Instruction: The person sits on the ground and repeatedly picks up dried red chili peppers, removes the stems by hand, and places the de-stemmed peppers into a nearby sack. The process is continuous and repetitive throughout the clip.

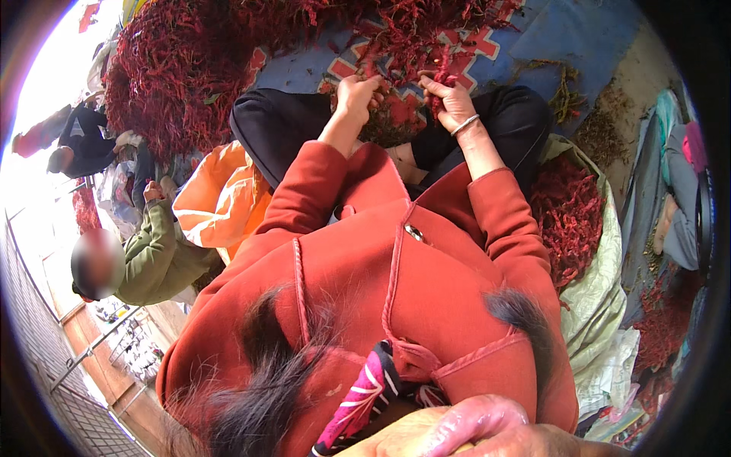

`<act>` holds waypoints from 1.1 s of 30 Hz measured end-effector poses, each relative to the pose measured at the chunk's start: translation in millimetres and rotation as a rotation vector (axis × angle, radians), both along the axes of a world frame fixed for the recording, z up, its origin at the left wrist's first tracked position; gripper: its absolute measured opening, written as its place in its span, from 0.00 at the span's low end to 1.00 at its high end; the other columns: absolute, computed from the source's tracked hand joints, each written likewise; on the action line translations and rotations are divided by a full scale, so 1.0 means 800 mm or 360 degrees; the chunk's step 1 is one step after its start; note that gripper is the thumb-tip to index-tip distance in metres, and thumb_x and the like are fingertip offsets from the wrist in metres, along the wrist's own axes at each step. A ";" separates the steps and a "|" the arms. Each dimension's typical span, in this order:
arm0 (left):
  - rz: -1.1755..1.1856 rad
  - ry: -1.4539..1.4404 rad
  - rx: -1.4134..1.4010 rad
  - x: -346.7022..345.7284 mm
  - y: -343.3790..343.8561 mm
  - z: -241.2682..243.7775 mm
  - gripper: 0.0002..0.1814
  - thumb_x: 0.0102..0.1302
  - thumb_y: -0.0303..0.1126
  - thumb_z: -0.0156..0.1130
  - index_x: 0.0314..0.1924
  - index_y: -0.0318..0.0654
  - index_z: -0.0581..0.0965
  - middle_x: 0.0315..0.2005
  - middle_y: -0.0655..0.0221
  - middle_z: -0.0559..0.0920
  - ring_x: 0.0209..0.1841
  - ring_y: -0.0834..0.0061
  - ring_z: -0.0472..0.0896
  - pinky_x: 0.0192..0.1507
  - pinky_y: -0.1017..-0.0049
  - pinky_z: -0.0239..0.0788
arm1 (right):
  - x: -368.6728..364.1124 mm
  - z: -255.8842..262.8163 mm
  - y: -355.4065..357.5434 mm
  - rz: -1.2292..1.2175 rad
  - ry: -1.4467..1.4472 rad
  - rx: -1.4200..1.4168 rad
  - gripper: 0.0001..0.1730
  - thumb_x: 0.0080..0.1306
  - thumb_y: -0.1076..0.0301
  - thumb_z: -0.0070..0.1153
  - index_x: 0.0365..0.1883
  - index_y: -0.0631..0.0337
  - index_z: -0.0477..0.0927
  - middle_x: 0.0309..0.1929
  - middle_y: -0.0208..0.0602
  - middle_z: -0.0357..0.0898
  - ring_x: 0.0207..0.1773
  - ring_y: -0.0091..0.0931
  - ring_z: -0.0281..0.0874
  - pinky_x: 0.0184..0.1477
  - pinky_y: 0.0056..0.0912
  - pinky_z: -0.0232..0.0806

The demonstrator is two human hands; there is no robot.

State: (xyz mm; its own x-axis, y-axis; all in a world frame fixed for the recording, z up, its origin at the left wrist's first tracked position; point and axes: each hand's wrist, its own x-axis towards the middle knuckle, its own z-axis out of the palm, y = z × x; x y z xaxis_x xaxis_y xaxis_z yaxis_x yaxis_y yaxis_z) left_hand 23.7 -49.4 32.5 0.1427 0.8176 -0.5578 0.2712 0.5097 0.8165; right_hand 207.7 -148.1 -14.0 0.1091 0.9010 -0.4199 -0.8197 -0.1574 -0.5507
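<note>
My right hand point(455, 105), with a silver bangle at the wrist, is closed around a small bunch of wrinkled red peppers point(442, 73), apparently dried chillies. To its left, my left hand point(355, 98) has thumb and fingers pinched together at a reddish piece, probably another pepper, partly hidden by the fingers. Both hands hover over my crossed legs in dark trousers point(280, 123). Just beyond them, loose red peppers point(411, 34) lie scattered on a blue cloth point(562, 28) with red and white patterns. Dark crumbs and bits lie between my legs.
A large heap of red peppers point(165, 74) rises at the front left. An orange sack point(220, 194) sits by my left knee; a pale woven sack point(599, 320) holding peppers stands at my right. Greenish stalks point(565, 94) lie front right. People sit left point(154, 251) and right point(677, 188).
</note>
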 end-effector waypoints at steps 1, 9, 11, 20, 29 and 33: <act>-0.0086 0.0007 0.0115 0.007 -0.017 0.015 0.10 0.65 0.30 0.64 0.37 0.27 0.78 0.24 0.63 0.82 0.19 0.78 0.76 0.18 0.76 0.63 | -0.010 0.008 0.000 0.0001 -0.0191 0.0045 0.11 0.64 0.73 0.63 0.46 0.63 0.82 0.35 0.29 0.82 0.33 0.20 0.78 0.35 0.21 0.69; -0.0835 0.0111 0.0557 0.023 -0.069 0.015 0.13 0.62 0.28 0.67 0.45 0.30 0.81 0.29 0.67 0.84 0.30 0.82 0.80 0.33 0.79 0.72 | -0.007 0.018 -0.007 0.0116 0.0032 -0.0091 0.06 0.65 0.71 0.63 0.40 0.61 0.82 0.34 0.30 0.83 0.34 0.21 0.79 0.35 0.25 0.70; -0.0782 -0.0222 0.0246 0.022 -0.068 0.019 0.15 0.62 0.26 0.65 0.48 0.29 0.79 0.31 0.67 0.84 0.31 0.82 0.80 0.33 0.80 0.72 | 0.002 0.013 -0.006 0.0145 -0.0042 -0.0093 0.05 0.66 0.70 0.63 0.37 0.60 0.81 0.34 0.29 0.82 0.35 0.22 0.80 0.35 0.25 0.71; -0.0485 -0.0144 -0.0215 -0.016 -0.031 -0.037 0.14 0.62 0.36 0.62 0.40 0.32 0.81 0.28 0.60 0.85 0.29 0.73 0.82 0.33 0.75 0.74 | -0.053 0.067 -0.011 0.0051 -0.0768 0.0571 0.05 0.66 0.69 0.63 0.38 0.60 0.82 0.35 0.25 0.81 0.36 0.16 0.75 0.42 0.19 0.67; -0.0737 0.1449 0.1055 0.002 0.128 -0.060 0.14 0.59 0.37 0.64 0.40 0.37 0.84 0.39 0.51 0.84 0.47 0.50 0.81 0.49 0.60 0.73 | 0.020 0.000 0.006 -0.0294 0.0585 -0.0068 0.09 0.69 0.65 0.59 0.40 0.63 0.79 0.37 0.38 0.81 0.35 0.25 0.77 0.35 0.29 0.72; -0.0966 0.1639 0.0805 -0.023 0.156 -0.124 0.15 0.60 0.37 0.64 0.38 0.30 0.82 0.39 0.49 0.84 0.44 0.50 0.81 0.44 0.57 0.73 | 0.020 -0.010 0.008 -0.0223 0.0438 -0.0032 0.08 0.69 0.67 0.58 0.40 0.64 0.79 0.38 0.37 0.79 0.36 0.25 0.75 0.35 0.29 0.70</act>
